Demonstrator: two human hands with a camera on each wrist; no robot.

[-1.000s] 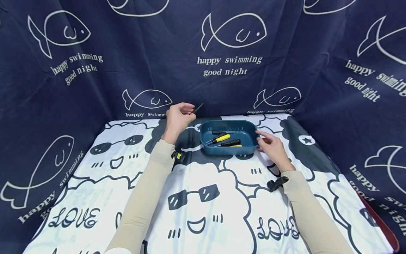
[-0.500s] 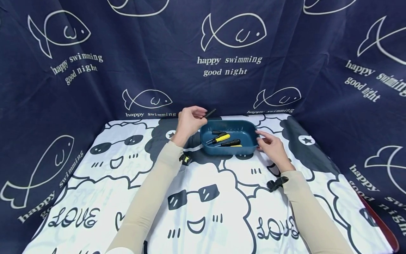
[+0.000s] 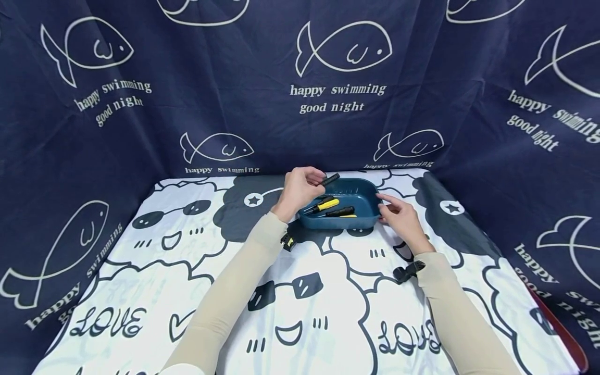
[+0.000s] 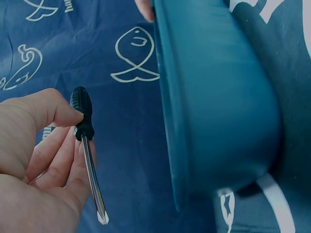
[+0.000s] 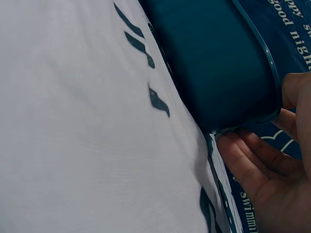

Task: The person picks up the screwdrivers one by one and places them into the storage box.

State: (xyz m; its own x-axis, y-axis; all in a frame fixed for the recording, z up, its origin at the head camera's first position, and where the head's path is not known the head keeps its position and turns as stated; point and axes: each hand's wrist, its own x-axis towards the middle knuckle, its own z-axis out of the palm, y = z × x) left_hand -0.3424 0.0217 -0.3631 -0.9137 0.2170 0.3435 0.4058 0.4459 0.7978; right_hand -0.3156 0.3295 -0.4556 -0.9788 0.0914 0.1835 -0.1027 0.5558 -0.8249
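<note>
My left hand (image 3: 301,191) pinches the black handle of a screwdriver (image 4: 83,109) between thumb and fingers, over the left part of a blue box (image 3: 339,223). In the left wrist view its metal shaft (image 4: 93,177) points down, beside the box's rim. At the box's right end my right hand (image 3: 404,220) holds the wall, thumb by the rim and fingertips low at the base in the right wrist view. Inside the box lie several screwdrivers, among them a yellow-and-black one (image 3: 326,204) and a black-handled one (image 3: 341,211); my left hand partly covers that end.
A white cloth with cartoon sheep (image 3: 286,312) covers the table. Behind it and at both sides hangs a dark blue curtain (image 3: 262,104) with fish drawings. Dark wrist cameras (image 3: 409,272) are strapped at both cuffs. A red edge (image 3: 569,338) shows at the right.
My left hand has moved right and a little down with the screwdriver, from left of the box to above it. The right hand has stayed at the box's right end.
</note>
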